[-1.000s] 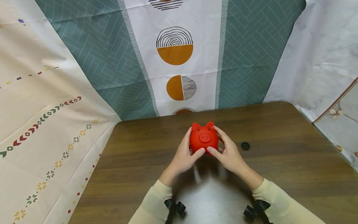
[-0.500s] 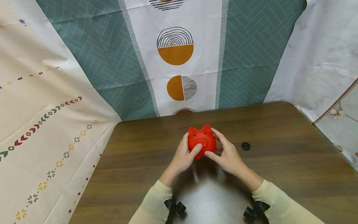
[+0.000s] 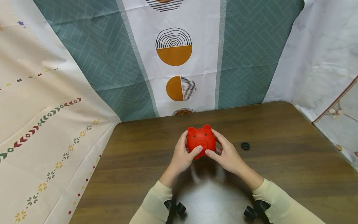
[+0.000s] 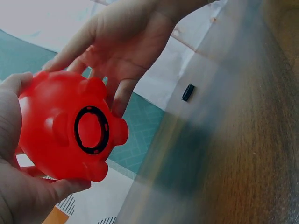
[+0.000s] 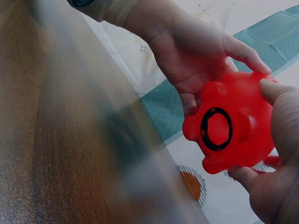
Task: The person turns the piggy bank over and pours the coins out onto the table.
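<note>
Both hands hold a red piggy bank (image 3: 200, 139) above the table, its snout turned towards me. My left hand (image 3: 181, 155) grips one side, with the thumb across the front by the snout. On the other side, my right hand (image 3: 228, 156) grips it with its thumb low on the front. From below, the left wrist view shows the bank's stubby feet and a black ring (image 4: 78, 131) around a round hole in its belly. A black ridged stopper (image 3: 245, 146) lies on the table to the right, apart from both hands.
The brown wooden table (image 3: 134, 155) runs back to a patterned cloth backdrop (image 3: 246, 56). Another patterned cloth (image 3: 56, 149) hangs at the left, and a pale one (image 3: 324, 56) at the right. Black cameras (image 3: 250, 213) are strapped to both wrists.
The piggy bank has been brought slightly nearer and to the left, and tilted a little. My left thumb has moved up over its front. The stopper has stayed in place.
</note>
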Action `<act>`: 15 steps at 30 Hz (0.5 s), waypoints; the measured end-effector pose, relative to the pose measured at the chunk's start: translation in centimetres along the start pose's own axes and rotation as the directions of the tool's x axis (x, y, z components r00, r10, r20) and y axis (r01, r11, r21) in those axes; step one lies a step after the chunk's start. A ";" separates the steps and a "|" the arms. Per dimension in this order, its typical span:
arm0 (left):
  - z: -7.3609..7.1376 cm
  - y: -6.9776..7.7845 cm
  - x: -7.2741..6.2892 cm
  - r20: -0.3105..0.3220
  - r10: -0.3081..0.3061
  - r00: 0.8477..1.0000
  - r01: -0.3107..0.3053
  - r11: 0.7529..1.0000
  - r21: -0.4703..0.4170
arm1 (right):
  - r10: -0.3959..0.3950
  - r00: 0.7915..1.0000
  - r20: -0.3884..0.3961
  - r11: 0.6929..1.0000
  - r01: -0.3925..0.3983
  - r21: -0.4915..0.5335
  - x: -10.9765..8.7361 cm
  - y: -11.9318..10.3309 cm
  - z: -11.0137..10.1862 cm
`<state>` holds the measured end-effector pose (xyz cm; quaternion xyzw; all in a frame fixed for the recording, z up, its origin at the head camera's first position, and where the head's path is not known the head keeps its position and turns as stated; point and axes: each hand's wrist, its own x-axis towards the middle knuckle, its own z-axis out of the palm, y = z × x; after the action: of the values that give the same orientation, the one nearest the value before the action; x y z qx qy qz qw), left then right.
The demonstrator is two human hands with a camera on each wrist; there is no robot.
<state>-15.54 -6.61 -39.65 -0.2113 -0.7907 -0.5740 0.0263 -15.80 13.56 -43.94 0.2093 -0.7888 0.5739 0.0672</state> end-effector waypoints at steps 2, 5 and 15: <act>0.0 -0.4 0.1 0.005 -0.004 1.000 0.004 1.000 -0.011 | 0.003 1.000 0.004 1.000 -0.003 0.029 0.0 0.2 0.0; 0.1 -1.8 0.3 0.024 -0.020 1.000 0.021 0.999 -0.039 | 0.001 1.000 -0.007 0.998 -0.001 0.062 0.0 0.3 -0.1; -0.2 -3.9 0.9 0.103 0.009 0.995 0.005 0.991 -0.136 | 0.022 0.999 -0.039 0.999 -0.021 0.039 0.0 -0.3 -0.2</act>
<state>-17.81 -7.54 -42.84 -0.2429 -0.7497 -0.6149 -0.0287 -15.69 13.68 -43.57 0.1909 -0.7784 0.5936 0.0725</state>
